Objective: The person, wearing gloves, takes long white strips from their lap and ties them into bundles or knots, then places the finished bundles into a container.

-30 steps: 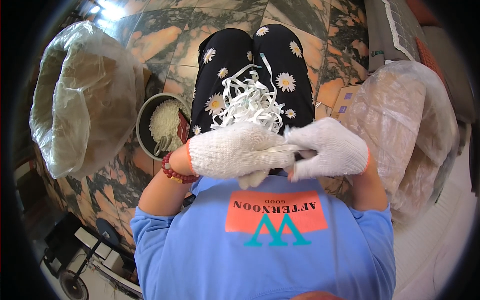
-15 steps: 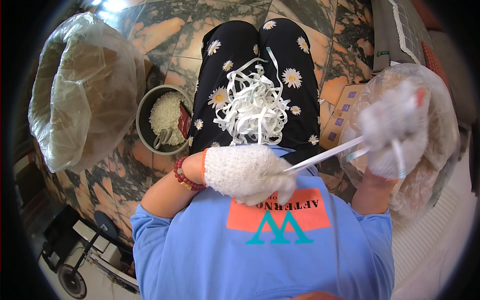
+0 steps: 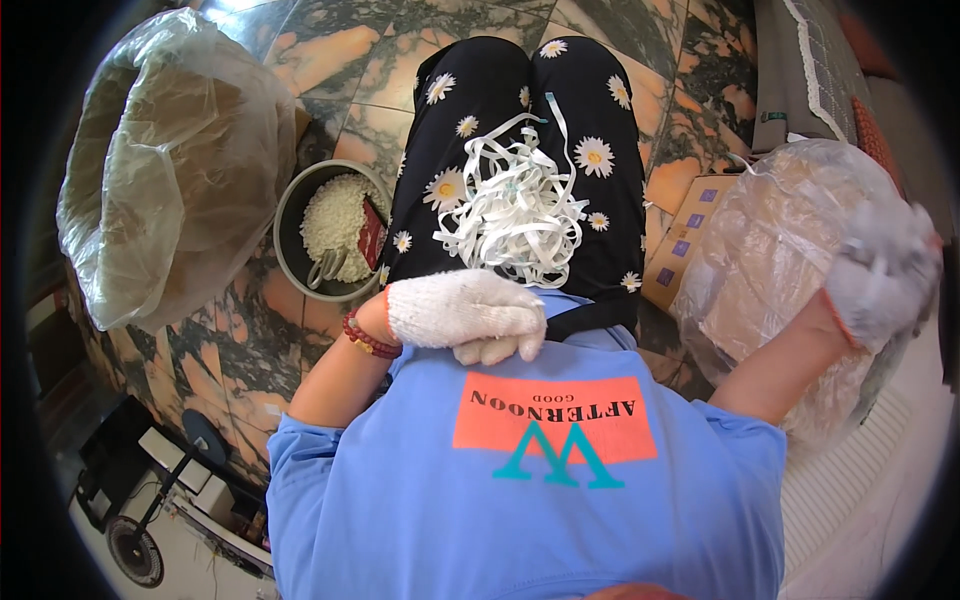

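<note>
Left hand: in a white knit glove, resting against the blue shirt, fingers together and loosely curled; nothing shows in them, though I can't tell what the palm hides.
Right hand: gloved too, out at the right over the outer side of a clear plastic bag; too blurred to tell how open the fingers are or whether they hold anything.
White strips: a loose tangle on the black daisy trousers, beyond the left hand, two tails trailing to the far side.
Work so far: plenty looks left, judging by that heap; no gathered bundle is in plain sight, and I can't make out whether the right-hand bag has strips in it.
Pot: left of the knees, with white pieces and a red packet inside.
Farther left: a big plastic sack, its mouth gaping.
Right of the knees: a cardboard box, just beside the bag.
</note>
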The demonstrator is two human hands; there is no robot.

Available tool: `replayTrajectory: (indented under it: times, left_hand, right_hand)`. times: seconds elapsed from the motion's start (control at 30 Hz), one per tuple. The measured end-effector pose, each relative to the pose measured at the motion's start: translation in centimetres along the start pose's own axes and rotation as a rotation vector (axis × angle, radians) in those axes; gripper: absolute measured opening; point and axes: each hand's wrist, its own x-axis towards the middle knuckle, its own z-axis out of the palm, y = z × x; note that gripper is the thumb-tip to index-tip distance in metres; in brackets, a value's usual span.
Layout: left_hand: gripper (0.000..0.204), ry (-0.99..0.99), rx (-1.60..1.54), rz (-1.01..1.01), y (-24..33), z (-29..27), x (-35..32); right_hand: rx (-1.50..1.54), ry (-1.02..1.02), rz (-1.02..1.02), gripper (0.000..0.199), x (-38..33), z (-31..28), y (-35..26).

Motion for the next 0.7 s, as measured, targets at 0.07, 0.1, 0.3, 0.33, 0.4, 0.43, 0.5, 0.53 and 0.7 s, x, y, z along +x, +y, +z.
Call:
replayTrajectory:
  times: [0.07,0.1,0.3,0.33,0.4,0.43,0.5,0.53,0.7]
  left_hand:
    - [0.034,0.098,-0.057,0.076,-0.4,0.2,0.1]
    - [0.034,0.125,-0.171,0.082,-0.4,0.5,0.1]
    - [0.044,0.357,-0.146,0.174,-0.5,0.9,0.5]
    - [0.045,0.392,-0.136,0.189,-0.5,0.9,0.6]
    - [0.046,0.394,-0.124,0.159,-0.1,0.8,0.5]
    - [0.044,0.425,-0.091,0.154,-0.1,0.7,0.6]
    - [0.043,0.457,-0.065,0.149,0.0,0.7,0.7]
    - [0.04,0.472,-0.061,0.164,0.4,0.7,0.5]
    - [0.03,0.646,0.018,0.311,1.0,0.4,0.9]
  right_hand:
    - [-0.643,0.189,0.08,0.028,-2.6,1.5,3.2]
    - [-0.782,-0.062,0.232,0.028,-2.5,5.5,4.4]
    - [-1.334,-0.577,0.257,0.022,-5.9,10.9,14.9]
    - [-1.362,-0.61,0.236,0.02,-6.5,10.5,15.8]
    - [-1.35,-0.583,0.167,0.017,-7.3,9.8,16.4]
    - [-1.337,-0.556,0.1,0.013,-7.5,9.6,16.4]
    - [-1.322,-0.51,0.099,0.011,-7.5,9.7,15.8]
    - [-1.308,-0.46,0.097,0.01,-7.3,9.9,15.3]
    - [-1.053,-0.309,0.435,0.012,-5.9,10.3,12.6]
